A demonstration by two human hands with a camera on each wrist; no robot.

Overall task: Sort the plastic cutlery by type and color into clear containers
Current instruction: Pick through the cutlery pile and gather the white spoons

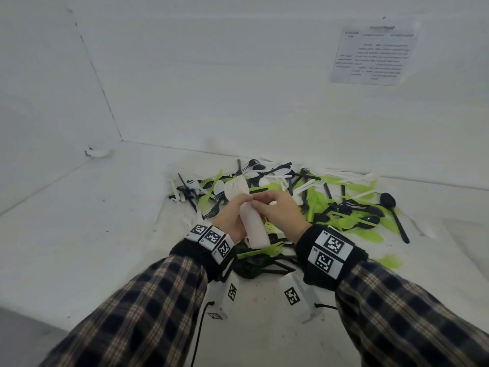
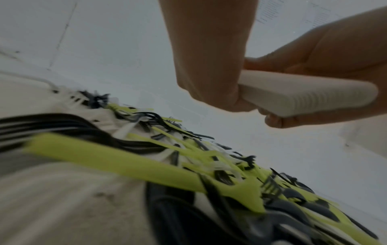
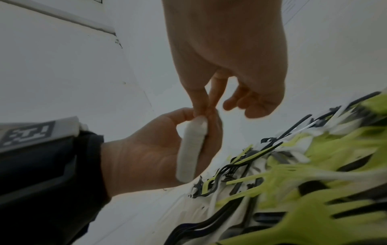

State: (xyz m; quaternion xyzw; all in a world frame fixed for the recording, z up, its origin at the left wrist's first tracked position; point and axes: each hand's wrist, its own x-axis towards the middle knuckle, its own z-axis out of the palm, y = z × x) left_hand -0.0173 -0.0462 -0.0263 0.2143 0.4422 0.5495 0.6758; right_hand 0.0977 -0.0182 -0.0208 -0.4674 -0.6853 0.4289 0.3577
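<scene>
My left hand grips a tight stack of white cutlery upright above the pile, thumb on one side and fingers behind it. In the right wrist view, the thumb and forefinger of my right hand pinch the upper part of the stack, while its other fingers hang curled. The stack's ridged end sits below my left palm. I cannot tell the type of cutlery in the stack. A mixed pile of green, black and white forks, spoons and knives lies under and beyond both hands. No clear container is in view.
White walls enclose the white table at the back and left. A printed sheet is taped on the back wall. A small white object sits by the left wall. A black spoon lies at the pile's right edge.
</scene>
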